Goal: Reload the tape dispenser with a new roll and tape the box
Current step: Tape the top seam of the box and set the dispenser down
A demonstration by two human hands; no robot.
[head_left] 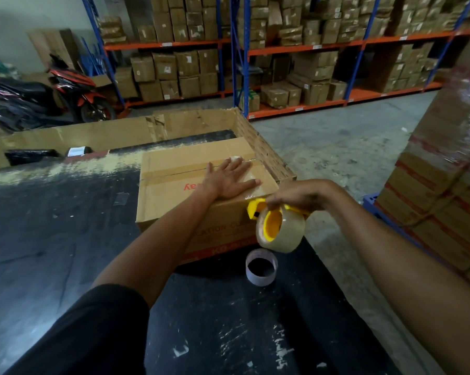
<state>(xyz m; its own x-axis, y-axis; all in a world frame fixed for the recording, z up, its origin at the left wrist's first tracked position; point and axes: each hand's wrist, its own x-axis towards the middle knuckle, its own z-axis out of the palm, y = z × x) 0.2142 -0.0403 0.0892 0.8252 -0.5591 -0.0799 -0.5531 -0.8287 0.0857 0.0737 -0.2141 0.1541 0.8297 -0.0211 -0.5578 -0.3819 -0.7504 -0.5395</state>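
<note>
A closed cardboard box (174, 196) with red print sits on the black worktable (66, 226). My left hand (229, 178) lies flat on its top, fingers spread, near the taped seam at the right end. My right hand (300, 194) grips the yellow tape dispenser (258, 208), which carries a clear tape roll (285, 231). The dispenser sits at the box's near right top edge, with the roll hanging in front of the box's side. An empty white tape core (261, 266) stands on the table just below the roll.
A large open cardboard tray (136, 131) borders the table behind the box. Wrapped stacks of cartons (442, 201) rise at the right. Blue and orange shelving (244, 50) full of boxes lines the back. A motorbike (74, 93) is parked far left.
</note>
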